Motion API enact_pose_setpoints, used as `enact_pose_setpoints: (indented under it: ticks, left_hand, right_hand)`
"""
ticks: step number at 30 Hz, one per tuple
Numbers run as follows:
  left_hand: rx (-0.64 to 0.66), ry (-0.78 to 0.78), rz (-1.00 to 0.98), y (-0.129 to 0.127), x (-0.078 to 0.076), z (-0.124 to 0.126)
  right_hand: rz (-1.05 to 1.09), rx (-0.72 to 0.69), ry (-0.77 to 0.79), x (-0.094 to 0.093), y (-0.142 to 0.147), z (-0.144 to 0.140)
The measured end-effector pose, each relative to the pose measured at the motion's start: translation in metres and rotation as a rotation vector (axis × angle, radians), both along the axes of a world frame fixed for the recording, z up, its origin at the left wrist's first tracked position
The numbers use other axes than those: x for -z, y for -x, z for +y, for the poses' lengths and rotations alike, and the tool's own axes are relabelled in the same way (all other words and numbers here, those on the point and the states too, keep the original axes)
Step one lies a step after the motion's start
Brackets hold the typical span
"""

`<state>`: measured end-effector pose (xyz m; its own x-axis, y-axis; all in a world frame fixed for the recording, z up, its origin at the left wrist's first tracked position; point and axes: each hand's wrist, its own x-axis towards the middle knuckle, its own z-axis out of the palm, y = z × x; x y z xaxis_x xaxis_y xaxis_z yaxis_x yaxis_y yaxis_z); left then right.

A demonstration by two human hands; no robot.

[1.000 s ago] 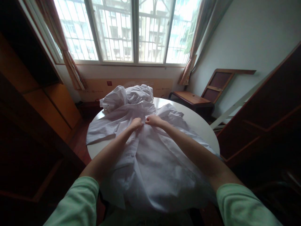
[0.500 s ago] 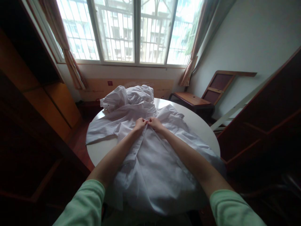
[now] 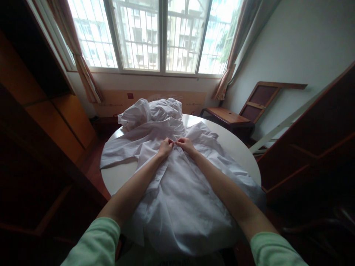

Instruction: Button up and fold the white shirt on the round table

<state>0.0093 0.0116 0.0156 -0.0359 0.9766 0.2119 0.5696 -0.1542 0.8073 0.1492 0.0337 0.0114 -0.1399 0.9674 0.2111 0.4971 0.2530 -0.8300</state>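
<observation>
A white long-sleeved garment that looks like a shirt or coat (image 3: 191,199) lies spread over a round white table (image 3: 246,155), its lower part hanging over the near edge. My left hand (image 3: 166,147) pinches the front edge of the garment near its upper middle. Close beside it, my right hand (image 3: 186,145) pinches the same edge, fingertips nearly touching those of the left. Any button between the fingertips is too small to make out. One sleeve stretches out to the left across the table.
A heap of white cloth (image 3: 155,111) sits at the table's far side. Beyond stand a barred window (image 3: 138,40) and a wooden chair (image 3: 230,115) at the back right. Wooden cabinets (image 3: 70,118) flank the left, with a dark red wooden panel (image 3: 310,144) on the right.
My hands still pinch the same spot on the garment. The fingers have shifted slightly, with the right hand's knuckles a little further right. The view has tilted slightly.
</observation>
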Motion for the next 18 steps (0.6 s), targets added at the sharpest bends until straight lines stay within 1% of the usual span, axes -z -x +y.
enact_pose_setpoints:
  ticks: [3,7,9,14,18]
  left_hand:
    - [-0.014,0.004,-0.032,0.0003,0.0003,0.0020]
    - [-0.012,-0.002,-0.065,-0.0001,0.0013,0.0029]
    - [-0.003,-0.015,-0.085,-0.0004,0.0020,0.0025]
    - [-0.001,-0.029,-0.108,-0.0010,0.0034,0.0022]
    - [0.007,-0.036,-0.122,-0.0010,0.0049,0.0046]
  right_hand:
    - [0.012,0.030,-0.029,0.0001,0.0001,-0.0001]
    - [0.041,0.041,0.061,0.0000,0.0017,-0.0019]
    - [0.028,0.024,0.071,-0.0003,0.0027,-0.0029]
    - [-0.075,0.019,-0.049,0.0001,0.0046,-0.0036]
    - [-0.149,0.021,-0.099,0.0004,0.0056,-0.0047]
